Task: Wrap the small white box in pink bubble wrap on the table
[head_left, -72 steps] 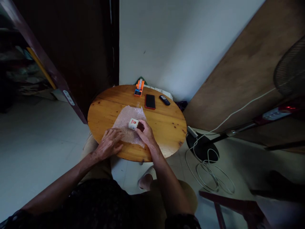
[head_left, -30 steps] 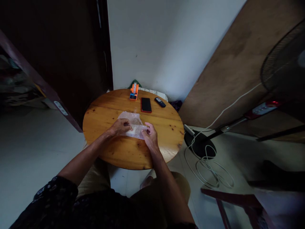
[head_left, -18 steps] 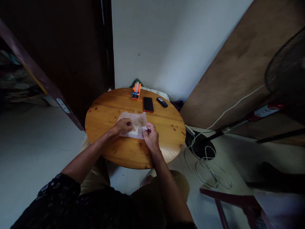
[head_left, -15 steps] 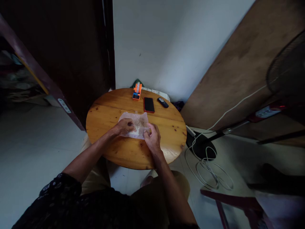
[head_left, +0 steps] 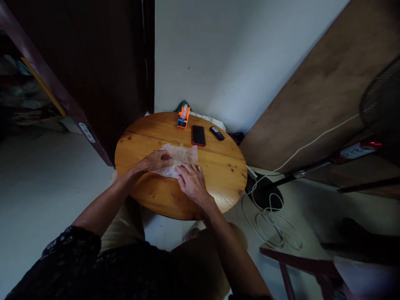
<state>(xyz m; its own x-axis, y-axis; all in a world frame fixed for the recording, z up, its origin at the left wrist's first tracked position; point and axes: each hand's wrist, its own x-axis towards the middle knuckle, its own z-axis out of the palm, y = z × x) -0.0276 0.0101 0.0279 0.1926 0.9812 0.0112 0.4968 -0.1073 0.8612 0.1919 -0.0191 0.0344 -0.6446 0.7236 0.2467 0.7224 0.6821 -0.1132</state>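
The left hand [head_left: 153, 161] presses the bubble wrap [head_left: 183, 155], though its grip cannot be told. Just beside it, the right hand [head_left: 192, 183] lies flat with fingers spread on the wrap's near edge.

Head camera, looking down, table [head_left: 218, 175] near

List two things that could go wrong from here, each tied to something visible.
The bubble wrap lies under the left hand and right hand alone; it may spring open if either lifts. The tape dispenser stands far off beside the phone, so a reach for it might knock the phone.
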